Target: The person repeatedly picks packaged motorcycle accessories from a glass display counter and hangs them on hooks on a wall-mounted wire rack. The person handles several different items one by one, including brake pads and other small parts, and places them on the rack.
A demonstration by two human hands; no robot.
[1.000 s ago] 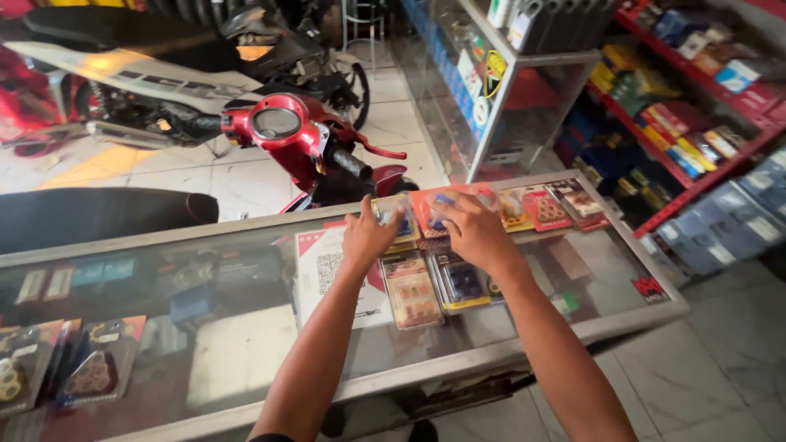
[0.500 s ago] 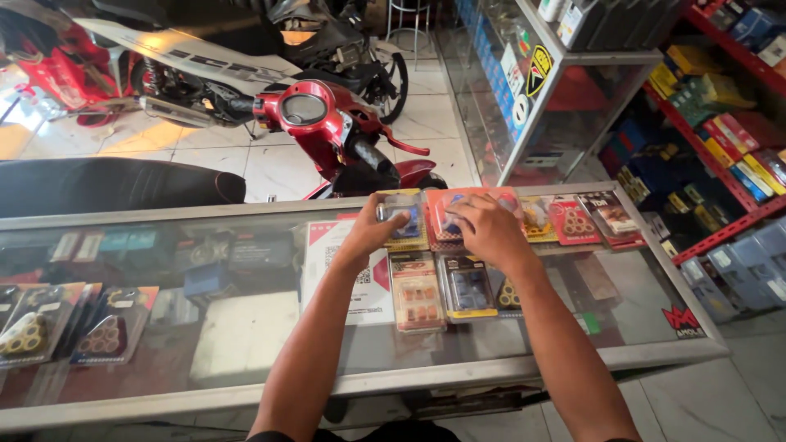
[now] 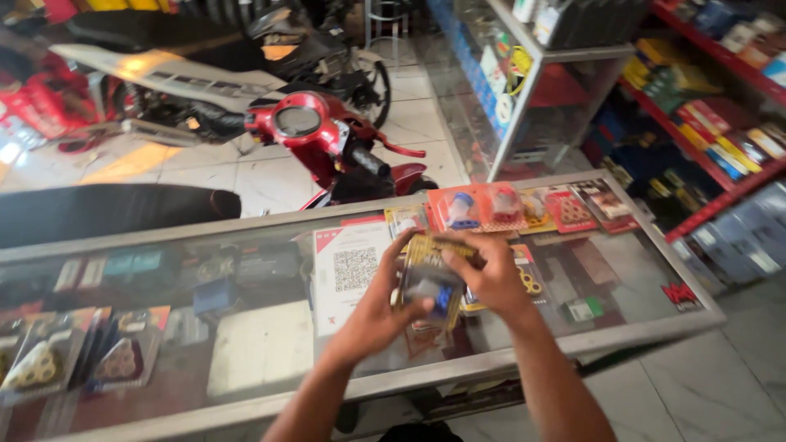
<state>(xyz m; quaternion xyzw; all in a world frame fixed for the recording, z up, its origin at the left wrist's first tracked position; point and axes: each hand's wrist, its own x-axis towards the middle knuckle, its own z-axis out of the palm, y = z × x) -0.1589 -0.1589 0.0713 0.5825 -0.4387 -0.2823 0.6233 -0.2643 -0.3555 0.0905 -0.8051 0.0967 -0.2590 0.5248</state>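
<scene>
Hands, left point(image 3: 372, 315) and right point(image 3: 491, 274), grip one yellow-backed blister pack of small parts point(image 3: 432, 278) between them above the glass-topped bench point(image 3: 270, 360); red packs point(image 3: 479, 209) lie beyond.

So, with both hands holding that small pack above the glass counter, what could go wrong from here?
1. The small yellow blister pack is held between the left hand and the right hand over the glass-topped counter; if it slips, it may hit the glass.
2. The red blister packs lie near the counter's far edge, so a careless reach might push them off.
</scene>
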